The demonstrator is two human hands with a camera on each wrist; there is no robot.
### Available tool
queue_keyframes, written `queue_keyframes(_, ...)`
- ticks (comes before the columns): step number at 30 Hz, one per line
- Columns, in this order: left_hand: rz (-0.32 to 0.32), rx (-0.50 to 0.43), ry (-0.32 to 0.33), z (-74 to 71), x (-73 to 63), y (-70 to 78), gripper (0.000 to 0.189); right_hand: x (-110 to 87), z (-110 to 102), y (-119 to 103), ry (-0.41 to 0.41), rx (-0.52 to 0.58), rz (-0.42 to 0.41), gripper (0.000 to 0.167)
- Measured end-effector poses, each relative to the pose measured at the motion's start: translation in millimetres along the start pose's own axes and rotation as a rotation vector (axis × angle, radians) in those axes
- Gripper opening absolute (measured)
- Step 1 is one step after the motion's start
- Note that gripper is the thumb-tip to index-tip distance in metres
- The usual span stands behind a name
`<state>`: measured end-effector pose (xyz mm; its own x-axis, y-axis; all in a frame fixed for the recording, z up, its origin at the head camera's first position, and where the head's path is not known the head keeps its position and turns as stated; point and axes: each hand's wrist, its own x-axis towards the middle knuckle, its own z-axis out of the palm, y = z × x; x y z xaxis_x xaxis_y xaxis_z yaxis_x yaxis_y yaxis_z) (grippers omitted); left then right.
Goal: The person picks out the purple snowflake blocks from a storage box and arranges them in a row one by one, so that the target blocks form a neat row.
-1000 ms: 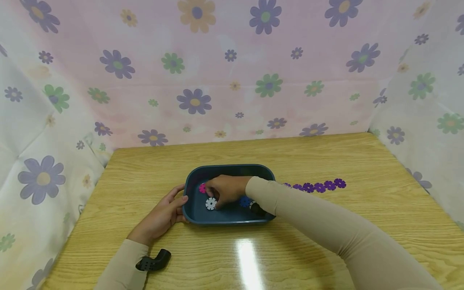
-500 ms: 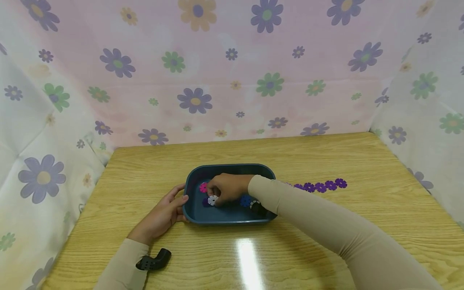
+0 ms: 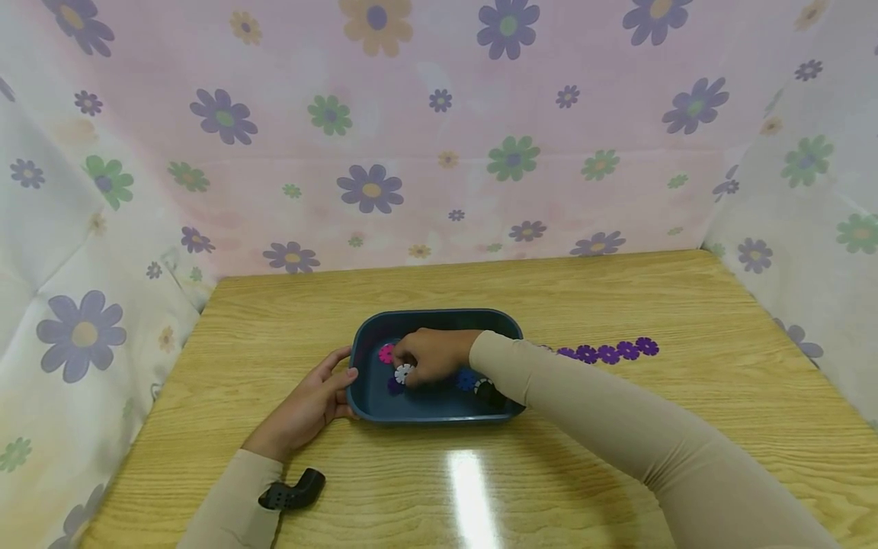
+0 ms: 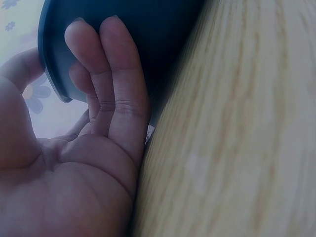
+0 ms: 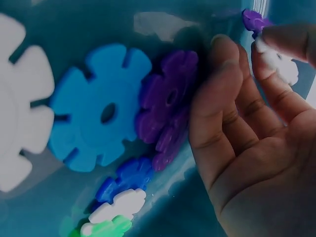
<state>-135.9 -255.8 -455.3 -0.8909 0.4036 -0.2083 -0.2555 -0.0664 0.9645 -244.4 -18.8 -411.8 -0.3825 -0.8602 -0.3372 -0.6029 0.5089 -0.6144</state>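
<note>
A dark blue-green plastic tray stands on the wooden table. My left hand holds its left end, thumb over the rim and fingers along the outer wall. Inside the tray, the thumb and index finger of my right hand pinch a white snowflake disc, a flat notched plastic piece. A purple disc shows just below it, and a pink disc lies near the far left corner. In the right wrist view, a light blue disc and purple discs lie beside the curled fingers.
A row of purple discs lies on the table right of the tray, partly hidden by the right sleeve. Blue, white and green discs lie in the tray too. Flowered cloth stands behind and at both sides.
The white disc has gone from lying by my right fingertips to being pinched, raised slightly and shifted right. A purple disc now shows beneath it. My left hand keeps its hold on the tray.
</note>
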Motion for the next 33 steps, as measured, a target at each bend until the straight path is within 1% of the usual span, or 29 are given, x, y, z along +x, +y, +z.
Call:
queue_keyframes(4,0.001,-0.007,-0.005,-0.4,-0.1,0.1,0.064,3.1,1.0,6.0,0.025,0.032,-0.041,0.008)
queue_keyframes(7,0.003,-0.011,-0.008,-0.4,0.2,0.3,0.064,0.2,-1.0,3.8,0.029,0.109,-0.053,0.007)
queue_keyframes(11,0.002,-0.009,-0.004,0.5,0.2,1.3,0.064,-5.2,-3.4,-3.2,0.006,0.227,-0.035,0.009)
queue_keyframes(15,-0.001,-0.008,0.003,0.9,-0.4,1.8,0.063,-5.4,-3.4,-3.8,-0.004,0.271,-0.036,0.013)
queue_keyframes(18,-0.003,-0.007,0.008,0.5,-0.8,1.4,0.063,-4.9,-4.0,-3.9,-0.002,0.262,-0.031,0.012)
queue_keyframes(22,-0.003,-0.001,0.013,0.6,-0.6,1.5,0.063,-4.4,-5.0,-4.0,0.009,0.211,-0.019,0.01)
queue_keyframes(24,-0.005,0.0,0.016,0.8,-0.5,1.5,0.063,-4.5,-5.3,-4.0,0.009,0.202,-0.013,0.011)
queue_keyframes(28,-0.003,0.001,0.011,0.5,-0.6,1.5,0.064,-4.8,-5.3,-3.1,-0.009,0.199,-0.008,0.011)
queue_keyframes(33,0.0,0.002,0.005,0.1,-0.6,1.4,0.064,-3.2,-4.7,1.0,-0.04,0.149,-0.021,0.016)
